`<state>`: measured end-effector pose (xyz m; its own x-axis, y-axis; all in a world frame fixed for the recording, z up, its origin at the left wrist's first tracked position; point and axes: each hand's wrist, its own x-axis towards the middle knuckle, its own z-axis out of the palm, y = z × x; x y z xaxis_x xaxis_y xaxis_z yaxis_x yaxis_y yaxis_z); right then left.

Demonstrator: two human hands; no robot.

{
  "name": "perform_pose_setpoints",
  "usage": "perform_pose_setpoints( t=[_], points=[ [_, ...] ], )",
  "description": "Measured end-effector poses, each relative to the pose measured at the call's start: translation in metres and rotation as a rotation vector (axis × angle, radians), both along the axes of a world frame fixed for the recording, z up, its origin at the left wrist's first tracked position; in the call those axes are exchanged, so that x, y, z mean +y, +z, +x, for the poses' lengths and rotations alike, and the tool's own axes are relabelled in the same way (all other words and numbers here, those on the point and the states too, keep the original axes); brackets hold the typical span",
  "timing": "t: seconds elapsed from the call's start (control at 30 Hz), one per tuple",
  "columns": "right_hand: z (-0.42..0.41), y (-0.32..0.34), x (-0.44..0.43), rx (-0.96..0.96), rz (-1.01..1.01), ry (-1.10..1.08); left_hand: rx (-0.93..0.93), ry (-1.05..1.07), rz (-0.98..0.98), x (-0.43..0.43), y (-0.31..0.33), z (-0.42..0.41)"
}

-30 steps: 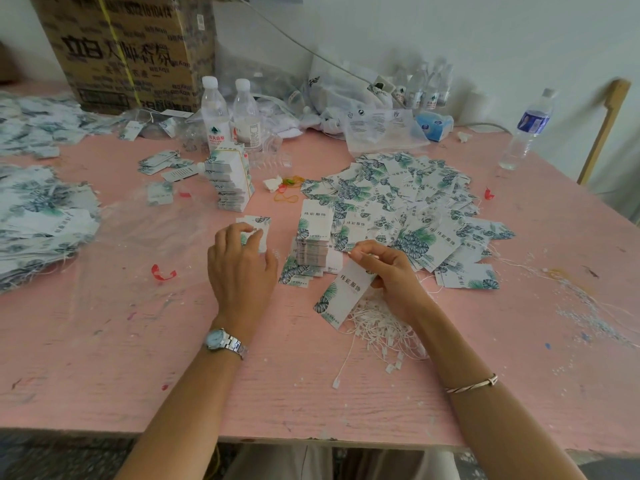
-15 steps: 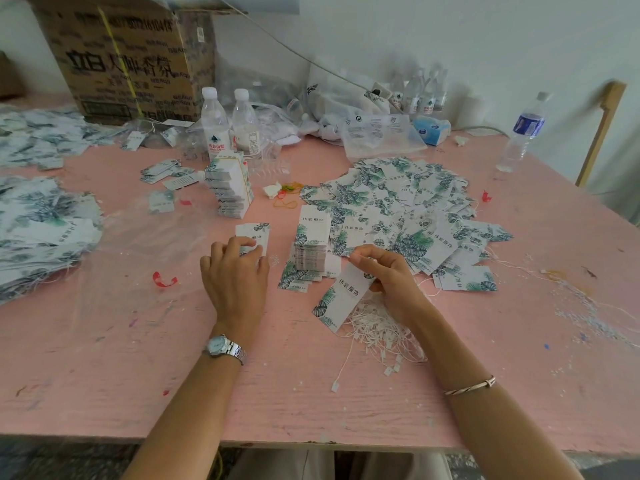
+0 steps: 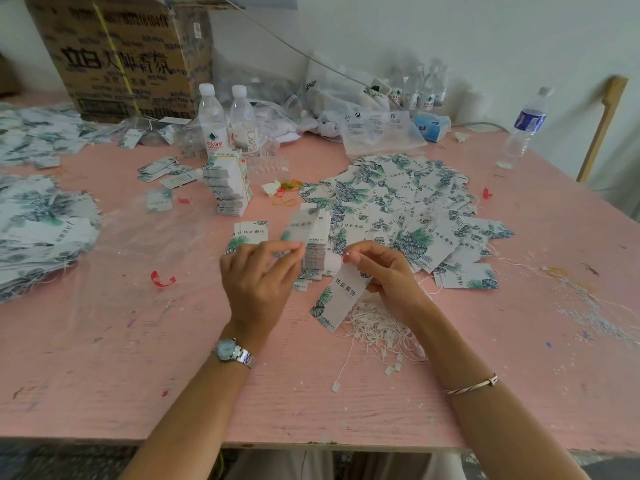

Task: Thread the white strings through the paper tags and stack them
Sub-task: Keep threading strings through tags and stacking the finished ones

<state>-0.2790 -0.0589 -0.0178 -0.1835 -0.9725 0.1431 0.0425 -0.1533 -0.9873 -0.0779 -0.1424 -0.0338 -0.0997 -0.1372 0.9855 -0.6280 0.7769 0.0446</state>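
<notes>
Head view: the pink desk (image 3: 104, 358) carries a wide heap of loose tags (image 3: 398, 202) beyond and to the right of the tag stack (image 3: 315, 254). A tangle of white strings (image 3: 377, 327) lies on the person's side of that stack, to its right. The right hand (image 3: 384, 271) is just right of the stack, its fingers pinching a printed tag (image 3: 341, 296) by the upper end. The left hand (image 3: 259, 278) pinches a blurred tag (image 3: 304, 226) above the stack. Whether a string sits in either hole I cannot tell. As I judge it, the lifted tag could knock the tall stack askew, and one string tugged from the tangle could drag others along.
</notes>
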Motion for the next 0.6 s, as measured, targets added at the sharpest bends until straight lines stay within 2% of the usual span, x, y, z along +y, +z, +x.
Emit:
perform_pose_setpoints(
  t=[0.17, 0.37, 0.47, 0.6],
  points=[
    [0.003, 0.001, 0.001, 0.031, -0.042, 0.018, -0.167, -0.139, -0.054, 0.009, -0.003, -0.011],
    [0.001, 0.000, -0.001, 0.076, -0.073, -0.071, -0.273, -0.195, -0.077, 0.012, -0.007, -0.018],
    [0.001, 0.000, 0.000, 0.087, -0.093, -0.071, -0.226, -0.226, 0.052, 0.014, -0.006, -0.020],
    [0.001, 0.001, 0.002, 0.089, -0.092, 0.000, 0.022, -0.289, 0.390, 0.016, -0.003, -0.018]
  ],
)
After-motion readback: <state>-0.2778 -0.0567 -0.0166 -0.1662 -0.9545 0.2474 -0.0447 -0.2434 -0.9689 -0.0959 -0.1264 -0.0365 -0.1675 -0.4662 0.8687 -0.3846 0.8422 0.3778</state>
